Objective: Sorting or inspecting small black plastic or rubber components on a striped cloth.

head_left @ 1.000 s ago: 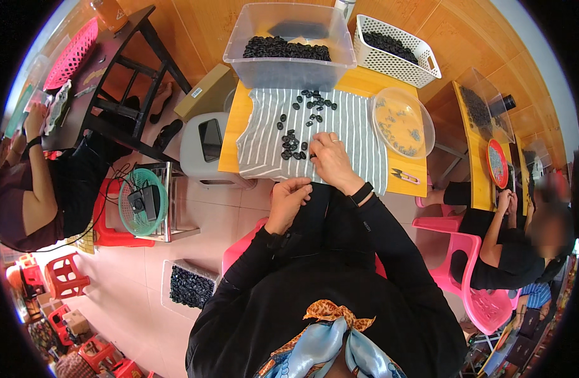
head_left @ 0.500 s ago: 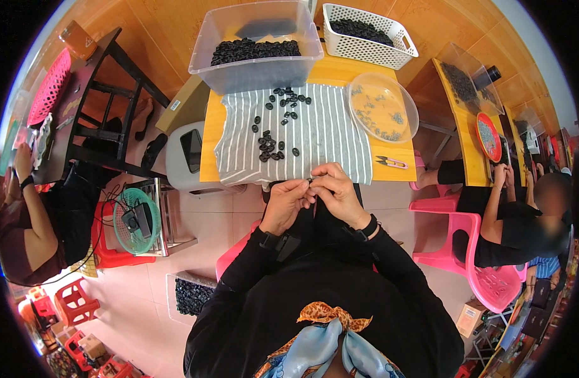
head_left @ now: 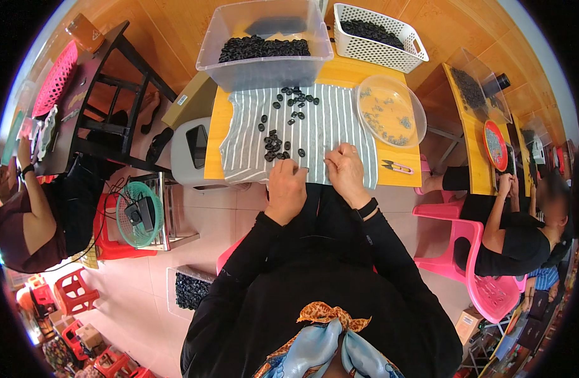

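The left hand (head_left: pixel 286 189) is laid knuckles-up on the near edge of a grey striped cloth (head_left: pixel 327 129), its fingers curled down just beside a cluster of small black pieces (head_left: pixel 274 146); whether anything is pinched under them cannot be told. The right hand (head_left: pixel 346 173) is set close beside it on the same edge of the cloth, fingers bent loosely, and nothing is seen held in it. More black pieces are scattered over the far half of the cloth. The cloth is spread on a yellow table (head_left: pixel 217 135).

To the right of the cloth, a round clear bowl (head_left: pixel 390 112) with a few small bits in it is placed, and small scissors (head_left: pixel 396 167) with a red and yellow handle lie near the table's front edge. At the far side, a clear plastic tub (head_left: pixel 264 50) filled with black pieces is stood, with a white basket (head_left: pixel 379 38) of the same beside it. Another seated person (head_left: pixel 510 233) is seen at the right on a pink chair (head_left: pixel 485 290).
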Tool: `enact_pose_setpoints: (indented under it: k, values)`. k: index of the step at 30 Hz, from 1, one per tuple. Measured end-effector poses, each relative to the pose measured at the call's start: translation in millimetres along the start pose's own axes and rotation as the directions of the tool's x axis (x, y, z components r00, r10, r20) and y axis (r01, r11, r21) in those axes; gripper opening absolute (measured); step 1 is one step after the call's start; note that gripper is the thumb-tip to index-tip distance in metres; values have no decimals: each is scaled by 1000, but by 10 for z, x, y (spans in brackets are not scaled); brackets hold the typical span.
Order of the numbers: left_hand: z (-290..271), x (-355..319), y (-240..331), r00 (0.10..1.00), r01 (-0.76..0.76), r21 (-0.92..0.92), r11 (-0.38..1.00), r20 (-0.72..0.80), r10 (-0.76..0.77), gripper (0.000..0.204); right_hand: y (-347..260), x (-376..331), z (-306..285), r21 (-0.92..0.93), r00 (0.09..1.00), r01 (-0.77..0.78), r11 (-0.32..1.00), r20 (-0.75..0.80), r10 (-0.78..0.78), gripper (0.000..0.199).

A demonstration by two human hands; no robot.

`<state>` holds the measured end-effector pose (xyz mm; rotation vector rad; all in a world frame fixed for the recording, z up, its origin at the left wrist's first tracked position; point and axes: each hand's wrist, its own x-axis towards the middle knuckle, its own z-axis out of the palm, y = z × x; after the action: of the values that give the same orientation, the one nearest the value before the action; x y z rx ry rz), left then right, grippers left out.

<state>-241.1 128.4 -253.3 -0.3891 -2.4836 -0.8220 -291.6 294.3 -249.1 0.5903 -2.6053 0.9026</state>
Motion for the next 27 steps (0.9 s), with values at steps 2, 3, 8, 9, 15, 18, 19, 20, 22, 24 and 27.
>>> enact_pose_setpoints:
  k: [2,3,8,9,15,18,19,20,22,24,27]
  values:
    - [9,-40,-20,997,21,-62,998,-67,-25,11,7,6,13,-5,1000,21,1000,-5,-21,4]
    - [-6,-33,-11,990,90,-78,993,-102,-97,13,9,5,19,-13,999,41,999,-15,-41,4]
    - [-24,47,106,984,160,-15,987,-72,-161,11,3,7,30,-135,997,79,988,22,-77,5]
    - [2,38,112,985,159,-7,987,-58,-160,13,0,4,30,-167,994,113,979,22,-111,5]
    - [89,49,53,980,191,-75,979,-37,-194,15,-26,-34,-4,-32,998,53,998,-29,-54,6]
    - [117,22,35,979,170,-180,969,-77,-187,13,-23,-39,-13,-34,998,53,998,-26,-54,6]
    - [108,7,41,975,146,-246,958,-128,-181,11,-9,-35,2,-37,998,51,998,-31,-52,6]
    - [92,-17,51,976,141,-248,959,-127,-176,11,12,-25,27,-92,996,87,992,-23,-90,6]
    - [-6,-53,101,902,346,-560,752,-22,-431,10,6,-28,36,-145,992,122,982,-11,-125,6]
    - [51,-110,11,876,363,-633,684,-18,-482,10,-15,-23,35,-216,986,165,962,31,-162,6]
    - [54,-166,-32,821,386,-774,502,40,-569,9,-52,-62,27,-134,991,107,985,-61,-116,6]
